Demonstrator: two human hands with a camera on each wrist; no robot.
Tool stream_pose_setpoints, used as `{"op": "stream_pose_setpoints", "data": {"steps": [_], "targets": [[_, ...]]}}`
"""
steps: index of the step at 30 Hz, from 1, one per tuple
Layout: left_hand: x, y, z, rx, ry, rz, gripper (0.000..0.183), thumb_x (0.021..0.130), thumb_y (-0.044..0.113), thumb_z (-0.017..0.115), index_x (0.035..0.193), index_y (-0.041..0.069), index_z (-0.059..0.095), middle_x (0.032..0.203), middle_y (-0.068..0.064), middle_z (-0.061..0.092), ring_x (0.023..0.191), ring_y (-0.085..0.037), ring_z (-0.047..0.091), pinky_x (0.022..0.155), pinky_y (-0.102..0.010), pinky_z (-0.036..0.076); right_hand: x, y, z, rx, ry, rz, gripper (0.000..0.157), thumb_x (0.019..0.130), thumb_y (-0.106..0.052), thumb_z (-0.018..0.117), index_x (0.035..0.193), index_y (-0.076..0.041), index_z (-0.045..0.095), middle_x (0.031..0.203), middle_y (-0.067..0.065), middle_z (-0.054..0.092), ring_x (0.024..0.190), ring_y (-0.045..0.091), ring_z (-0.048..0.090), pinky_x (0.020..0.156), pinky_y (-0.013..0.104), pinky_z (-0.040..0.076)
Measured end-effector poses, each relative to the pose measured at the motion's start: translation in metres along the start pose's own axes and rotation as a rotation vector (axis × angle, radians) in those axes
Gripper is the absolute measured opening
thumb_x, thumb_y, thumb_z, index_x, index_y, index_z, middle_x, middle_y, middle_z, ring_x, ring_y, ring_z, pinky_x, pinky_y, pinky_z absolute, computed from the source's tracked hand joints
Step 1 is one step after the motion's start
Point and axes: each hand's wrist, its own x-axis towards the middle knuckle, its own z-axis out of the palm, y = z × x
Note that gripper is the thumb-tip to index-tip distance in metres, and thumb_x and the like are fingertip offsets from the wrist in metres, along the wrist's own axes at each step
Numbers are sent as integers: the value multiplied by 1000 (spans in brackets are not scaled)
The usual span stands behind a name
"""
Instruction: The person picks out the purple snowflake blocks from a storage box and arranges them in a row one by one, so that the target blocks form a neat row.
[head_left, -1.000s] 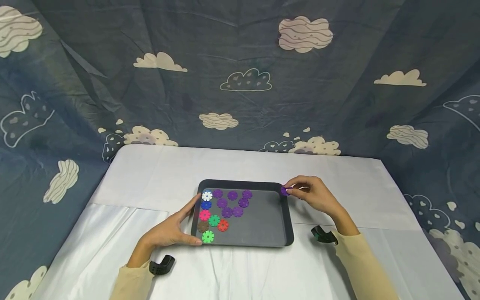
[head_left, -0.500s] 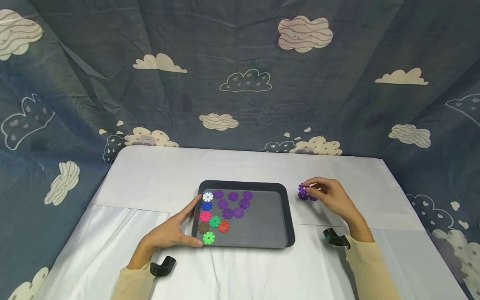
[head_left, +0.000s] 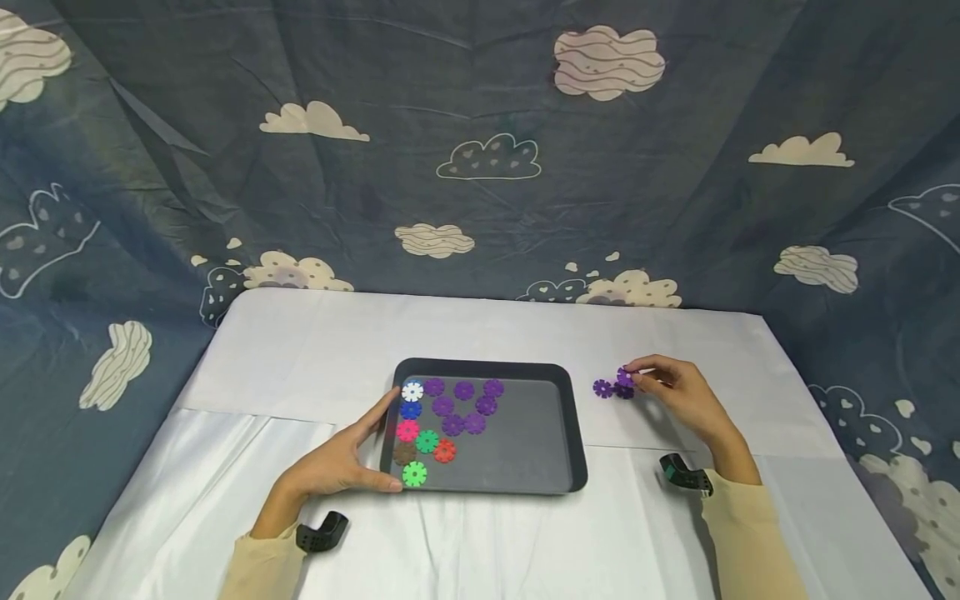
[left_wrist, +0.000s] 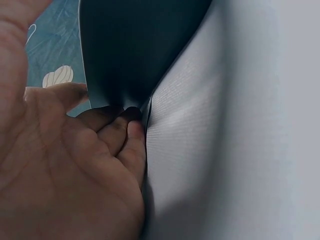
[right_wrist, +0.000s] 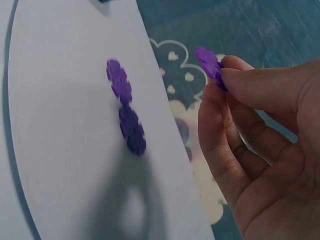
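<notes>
Purple disc (right_wrist: 209, 62) shifted right, pinched, aslant

Smooth plastic discs (head_left: 452, 425), matt dark tray (head_left: 521, 437)
The discs show a faint sheen; the tray is smooth too, metal or plastic unclear. The white cloth (head_left: 480, 330) beneath looks soft, wrinkled on the near side; the far blue backdrop (head_left: 360, 200) is creased, matt fabric.

Sleeves (head_left: 262, 567) cut off at near edge. Left wrist view: left hand (left_wrist: 65, 165) cropped, white cloth (left_wrist: 190, 120) partly blurred. Held disc (right_wrist: 207, 61) partly hidden by right hand (right_wrist: 270, 150).
</notes>
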Motion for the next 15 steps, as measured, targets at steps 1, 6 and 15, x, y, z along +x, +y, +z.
{"op": "stream_pose_setpoints", "data": {"steps": [1,6,15], "targets": [[0,0,0,-2,0,1,127,71,26,93,163,32,5,169,-12,4,154,-42,3,118,-70,4,-1,1,-1,-6,3,9,26,100,-22,63,118,-5,70,118,18,70,94,16,69,77,17,55],[0,0,1,0,-1,2,127,71,28,92,162,33,5,169,-12,4,154,-41,3,119,-69,5,-4,11,-8,-62,36,45,26,101,-23,63,118,-6,70,120,18,70,94,1,64,78,11,50],[0,-1,0,2,0,-2,126,71,28,92,162,33,5,169,-14,3,154,-42,3,118,-70,5,-8,25,-12,-55,56,53,25,102,-14,60,122,-2,68,123,22,68,96,-6,58,79,8,47]]}}
